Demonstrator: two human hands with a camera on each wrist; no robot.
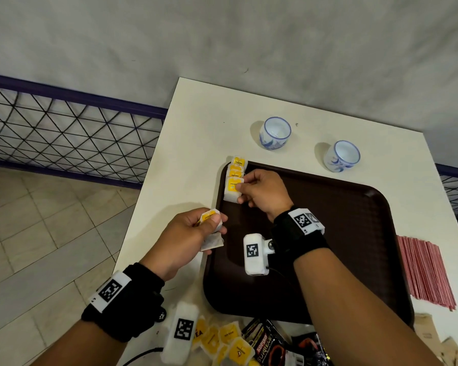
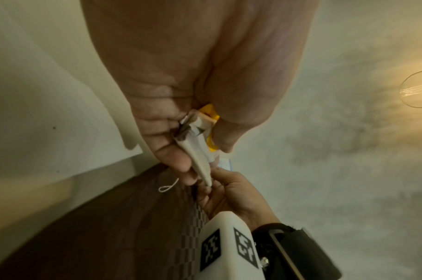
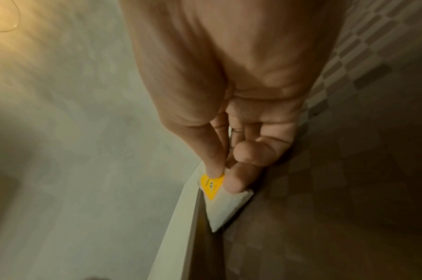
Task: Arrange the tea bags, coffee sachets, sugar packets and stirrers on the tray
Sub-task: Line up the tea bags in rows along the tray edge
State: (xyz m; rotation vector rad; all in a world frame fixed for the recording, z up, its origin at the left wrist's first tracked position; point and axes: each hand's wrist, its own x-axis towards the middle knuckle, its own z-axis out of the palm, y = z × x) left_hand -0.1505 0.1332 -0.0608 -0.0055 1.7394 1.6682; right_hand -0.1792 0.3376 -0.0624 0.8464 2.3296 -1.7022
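Note:
A dark brown tray [image 1: 341,233] lies on the white table [image 1: 196,122]. Along its far left edge stands a row of yellow-tagged tea bags [image 1: 236,167]. My right hand [image 1: 262,191] pinches the nearest tea bag of the row [image 1: 232,190], thumb and forefinger on its yellow tag [image 3: 211,186], with the bag's lower end on the tray. My left hand [image 1: 191,233] hovers just left of the tray and grips a small bunch of tea bags [image 1: 210,219], seen edge-on in the left wrist view [image 2: 198,144]. A loop of string [image 2: 168,186] hangs below them.
Loose tea bags [image 1: 222,342] and black coffee sachets [image 1: 270,344] lie at the table's near edge. Red stirrers [image 1: 426,273] are piled right of the tray, brown packets [image 1: 428,336] near them. Two blue-and-white cups [image 1: 275,133] [image 1: 342,155] stand behind the tray. A wire fence [image 1: 64,133] runs on the left.

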